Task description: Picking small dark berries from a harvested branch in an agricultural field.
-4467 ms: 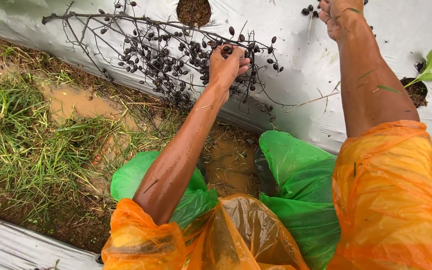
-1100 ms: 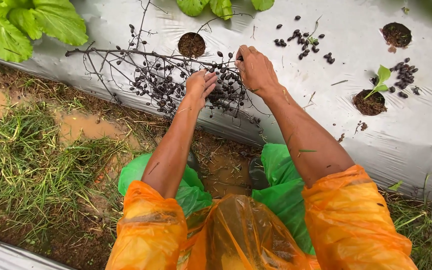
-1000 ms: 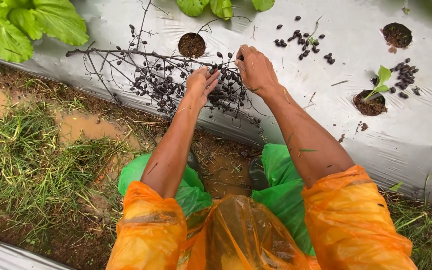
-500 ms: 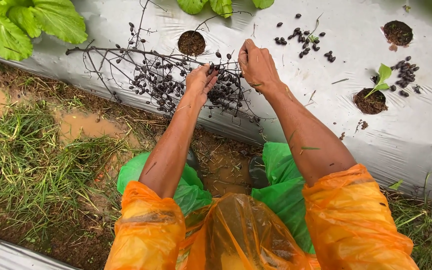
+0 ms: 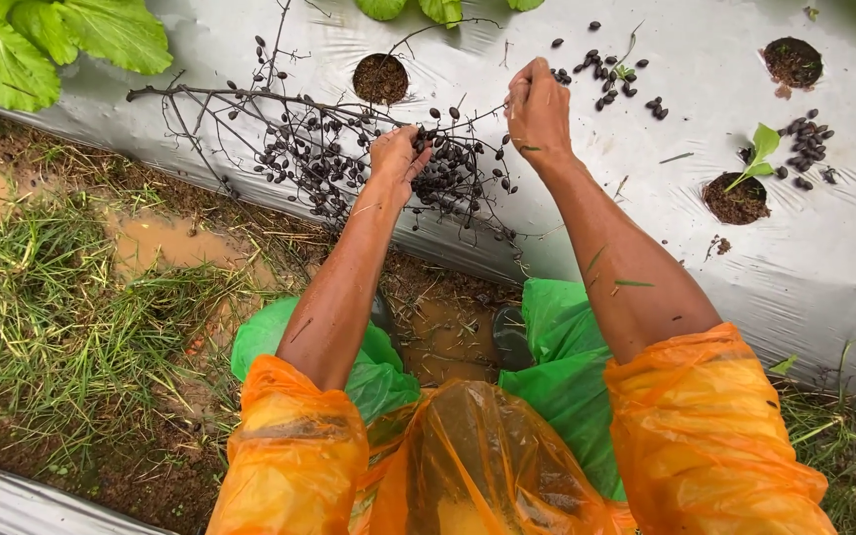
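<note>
Head view looks down on a person crouched at the edge of a silver plastic mulch sheet covering a raised bed. Both bare hands work at a dry, leafless branch loaded w/ small dark oval fruits, which lies flat on the sheet, thick end pointing left, twigs fanning right. Left hand rests on the dense part of the cluster, fingers curled down into the twigs & fruits; looks like a loose grasp, but whether it actually grips anything I can't tell. Right hand sits just right of the cluster, fingertips pinched narrow on a thin twig end up near the top of the spray. Hands near each other, not touching.

Loose dark fruits lie scattered on the sheet just beyond the right hand, and another small heap sits further right beside a round planting hole w/ a small green seedling. Two more soil-filled holes show in the sheet. Broad green leaves hang in at top left. Below the sheet: muddy ground w/ puddles and wet grass. Person wears orange translucent plastic rain sleeves over green plastic leg covers
</note>
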